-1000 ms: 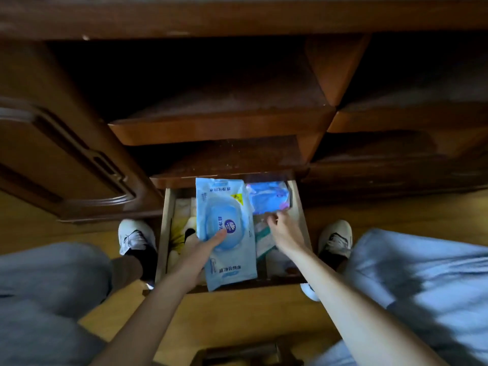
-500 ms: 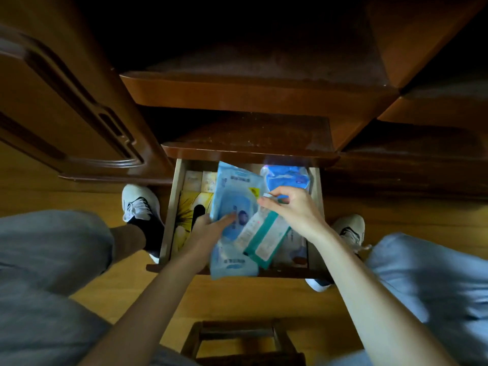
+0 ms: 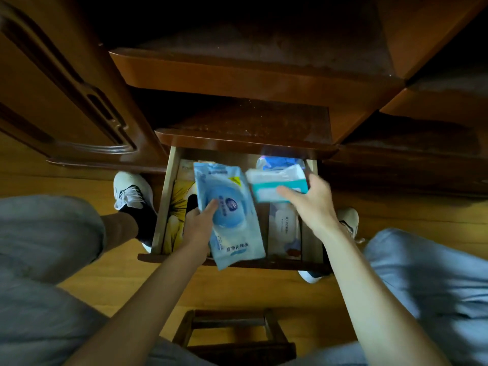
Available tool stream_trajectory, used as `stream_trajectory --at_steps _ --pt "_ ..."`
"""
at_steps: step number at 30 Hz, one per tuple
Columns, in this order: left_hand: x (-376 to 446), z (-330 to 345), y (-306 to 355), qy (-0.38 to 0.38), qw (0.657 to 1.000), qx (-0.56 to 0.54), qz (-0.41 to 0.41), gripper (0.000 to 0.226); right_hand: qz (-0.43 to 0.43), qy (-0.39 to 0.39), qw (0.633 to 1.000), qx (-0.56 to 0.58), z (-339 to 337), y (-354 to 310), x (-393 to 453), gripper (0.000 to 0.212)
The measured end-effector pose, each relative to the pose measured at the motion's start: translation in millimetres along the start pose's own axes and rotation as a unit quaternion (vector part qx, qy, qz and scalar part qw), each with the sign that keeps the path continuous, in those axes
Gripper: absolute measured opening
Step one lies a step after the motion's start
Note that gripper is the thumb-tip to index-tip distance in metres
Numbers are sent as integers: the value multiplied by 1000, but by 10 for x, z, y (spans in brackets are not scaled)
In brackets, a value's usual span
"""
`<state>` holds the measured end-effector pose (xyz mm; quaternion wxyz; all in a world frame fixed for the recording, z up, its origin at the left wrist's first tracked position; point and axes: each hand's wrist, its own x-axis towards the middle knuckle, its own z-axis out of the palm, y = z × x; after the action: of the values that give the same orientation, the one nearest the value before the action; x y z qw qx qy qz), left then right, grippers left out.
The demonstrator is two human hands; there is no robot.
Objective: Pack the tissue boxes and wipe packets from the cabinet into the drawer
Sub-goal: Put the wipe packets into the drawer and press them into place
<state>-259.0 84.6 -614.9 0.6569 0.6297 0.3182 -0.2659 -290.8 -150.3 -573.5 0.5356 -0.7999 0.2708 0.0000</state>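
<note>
A: Status of packing? The drawer (image 3: 165, 202) is standing open under the cabinet shelves (image 3: 237, 75).

B: Both hands are working over it. The left hand (image 3: 199, 225) is gripping the large light-blue wipe packet (image 3: 229, 215), thumb on its round lid, and is holding it tilted above the middle of the drawer; its lower end is overhanging the drawer front. The right hand (image 3: 311, 202) is closed on a teal-and-white packet (image 3: 274, 184), held above the drawer's right side.

A: What is already lying inside?

B: A yellow-patterned pack (image 3: 179, 207) is lying along the left side, a white wipe packet (image 3: 286, 228) on the right, and a darker blue packet (image 3: 277, 163) at the back right corner.

A: And the cabinet?

B: The shelves in view are looking bare, though the far recesses are too dark to judge.

A: Judgement?

B: Late stage, probably. The two held packets are not yet resting in the drawer; they are needing a slot between the items already lying there. Closing the drawer is not part of the stated task.
</note>
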Motion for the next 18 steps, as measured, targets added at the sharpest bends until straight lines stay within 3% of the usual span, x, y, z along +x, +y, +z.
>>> stream_trajectory --at_steps 2,4,6,8,10,13,15,18 --pt "35 -59 58 34 999 -40 2 21 -102 118 973 -169 -62 139 17 32" --pt "40 -76 98 40 998 -48 1 24 -173 116 908 -363 -60 351 -6 31" --pt "3 -50 95 22 999 -50 -6 22 -118 -19 857 -501 75 624 -115 28" --pt "-29 -20 66 -3 999 -43 -7 21 7 -199 805 -559 267 858 -278 52" --pt "-35 -14 58 -14 999 -36 -1 21 87 -215 826 -514 396 916 -281 57" --pt "-12 -62 59 -3 999 -34 -4 21 108 -108 868 -473 497 832 -51 50" --pt "-11 -90 47 0 1000 -30 -6 21 183 -68 879 -436 564 800 91 69" --pt "-4 -109 36 5 999 -33 -13 20 274 -71 876 -390 715 881 150 93"
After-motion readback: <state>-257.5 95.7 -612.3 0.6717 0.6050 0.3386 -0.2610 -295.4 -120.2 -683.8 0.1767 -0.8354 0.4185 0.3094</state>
